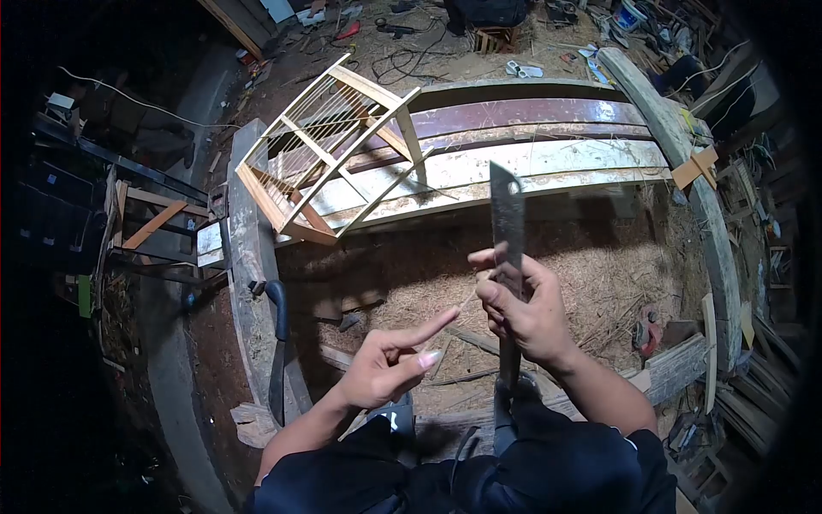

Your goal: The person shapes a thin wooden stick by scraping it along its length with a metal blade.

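My right hand (535,313) is closed around a broad-bladed knife (507,210), held upright with its blade pointing up; a hole shows near the tip. A thin pale strip (467,301) runs down from the fingers of that hand toward my left hand (377,370). The left index finger is stretched out and its tip is at the strip, while the thumb stands apart below it; the other fingers are curled and partly hidden. Beyond my hands, a slatted wooden frame (332,156) with thin parallel rods rests tilted on the bench planks (548,157).
A blue-handled tool (276,310) with a long dark blade lies against the left beam (248,223). The right beam (715,248) bounds the other side. Shavings (582,278) cover the ground, and a red tool (648,331) lies at right. Sandals (524,69) are at the back.
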The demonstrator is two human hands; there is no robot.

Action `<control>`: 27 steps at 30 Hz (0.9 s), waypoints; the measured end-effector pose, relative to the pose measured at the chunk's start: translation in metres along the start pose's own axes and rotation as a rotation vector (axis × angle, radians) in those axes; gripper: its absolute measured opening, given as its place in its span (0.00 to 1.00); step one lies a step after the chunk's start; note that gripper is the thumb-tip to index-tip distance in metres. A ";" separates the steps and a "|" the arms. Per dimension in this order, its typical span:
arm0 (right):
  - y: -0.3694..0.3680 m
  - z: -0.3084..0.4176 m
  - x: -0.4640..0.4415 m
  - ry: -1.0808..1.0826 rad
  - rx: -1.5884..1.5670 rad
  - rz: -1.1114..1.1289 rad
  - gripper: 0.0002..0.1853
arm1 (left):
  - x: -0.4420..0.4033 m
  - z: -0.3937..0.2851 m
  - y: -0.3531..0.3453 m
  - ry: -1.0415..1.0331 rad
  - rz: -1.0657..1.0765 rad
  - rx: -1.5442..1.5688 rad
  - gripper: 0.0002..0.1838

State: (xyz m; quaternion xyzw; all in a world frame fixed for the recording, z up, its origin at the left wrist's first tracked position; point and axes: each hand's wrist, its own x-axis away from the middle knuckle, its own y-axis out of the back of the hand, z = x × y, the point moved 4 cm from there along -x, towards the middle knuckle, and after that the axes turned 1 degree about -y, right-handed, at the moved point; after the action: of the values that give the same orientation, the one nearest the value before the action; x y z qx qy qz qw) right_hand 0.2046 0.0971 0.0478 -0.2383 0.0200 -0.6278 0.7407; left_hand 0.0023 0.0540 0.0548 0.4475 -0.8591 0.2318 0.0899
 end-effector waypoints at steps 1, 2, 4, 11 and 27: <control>0.003 -0.001 0.000 -0.003 -0.003 -0.003 0.15 | 0.000 -0.001 -0.001 0.009 -0.001 -0.050 0.30; 0.007 -0.002 -0.002 -0.019 -0.007 0.048 0.12 | 0.000 0.000 -0.001 0.011 0.000 -0.051 0.30; 0.006 -0.003 -0.003 -0.030 -0.010 0.098 0.09 | -0.001 -0.003 0.002 -0.067 -0.011 -0.285 0.28; 0.006 -0.007 -0.001 0.179 0.241 -0.078 0.09 | -0.009 -0.004 -0.007 0.017 -0.062 -0.315 0.26; -0.018 -0.009 0.022 0.695 0.703 0.045 0.36 | -0.008 0.009 0.000 -0.033 -0.198 0.050 0.25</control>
State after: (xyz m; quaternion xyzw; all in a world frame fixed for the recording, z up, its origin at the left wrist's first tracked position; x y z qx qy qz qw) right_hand 0.1899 0.0715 0.0523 0.2501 0.0582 -0.6229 0.7390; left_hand 0.0071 0.0552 0.0439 0.5359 -0.8061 0.2357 0.0870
